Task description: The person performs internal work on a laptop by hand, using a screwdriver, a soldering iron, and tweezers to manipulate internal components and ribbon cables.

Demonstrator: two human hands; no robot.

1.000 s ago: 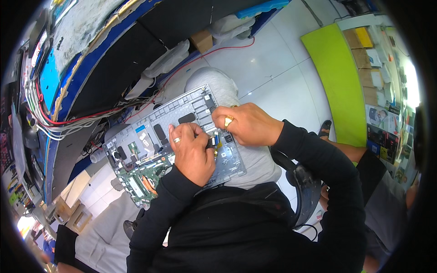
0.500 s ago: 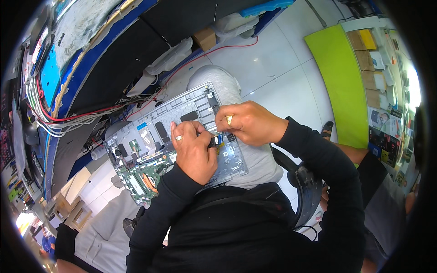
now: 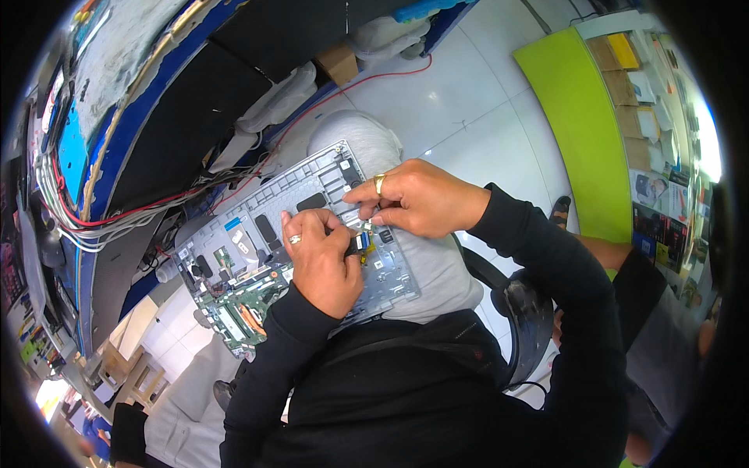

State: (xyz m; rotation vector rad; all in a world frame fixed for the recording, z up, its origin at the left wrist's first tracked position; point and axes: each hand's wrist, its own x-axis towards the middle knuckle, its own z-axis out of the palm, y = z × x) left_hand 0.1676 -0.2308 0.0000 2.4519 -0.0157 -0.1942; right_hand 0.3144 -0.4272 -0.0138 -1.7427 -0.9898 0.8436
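Note:
A grey laptop chassis point(image 3: 394, 274), opened up, lies tilted across my lap. Its green circuit board point(image 3: 228, 306) fills the lower left part. My left hand point(image 3: 321, 261), a ring on one finger, is closed around a short dark cable with a blue-striped end point(image 3: 361, 242). Yellow tape shows beside that end. Just above it, my right hand point(image 3: 429, 199) has thumb and fingers pinched near a small pale tip; what is between them is too small to make out. Its index finger stretches over the chassis.
On the left is a cluttered workbench point(image 3: 140, 58) with bundled cables point(image 3: 86, 226) hanging off it. A red wire point(image 3: 374, 83) runs across the tiled floor. At the right stand a green panel point(image 3: 577, 132) and another person's leg point(image 3: 605, 261). A black chair point(image 3: 521, 327) is beside me.
My right hand has shifted slightly left, its index finger now stretched out over the chassis. The left hand keeps its grip on the cable. The whole view has shifted a little.

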